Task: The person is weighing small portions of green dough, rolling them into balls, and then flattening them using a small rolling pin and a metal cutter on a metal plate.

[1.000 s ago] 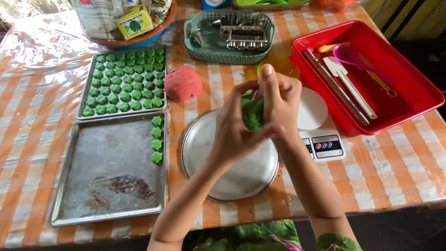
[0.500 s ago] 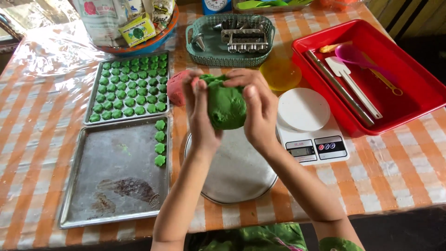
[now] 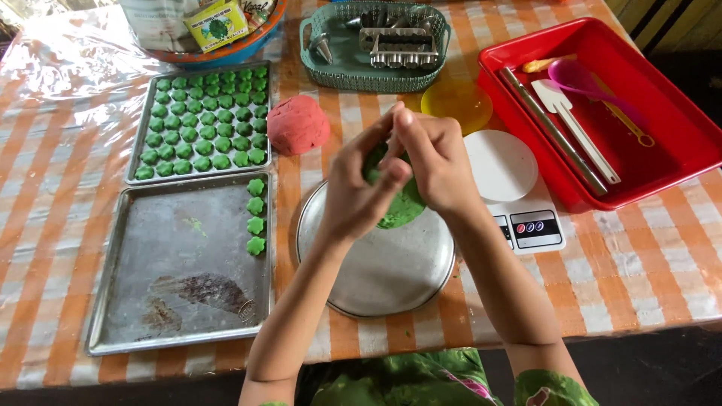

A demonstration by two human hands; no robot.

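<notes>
Fingers of the left hand [image 3: 359, 192] and right hand [image 3: 435, 162] pinch a soft green dough lump [image 3: 402, 204] between them above a round, dull metal plate [image 3: 376, 263] on the checked bench [image 3: 662, 271], beside a rough red dough ball [image 3: 298, 124].

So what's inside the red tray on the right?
The red tray holds a long metal rod, a white spatula, a purple spoon and a yellow-orange tool. Whatever lies beneath them is covered.
</notes>
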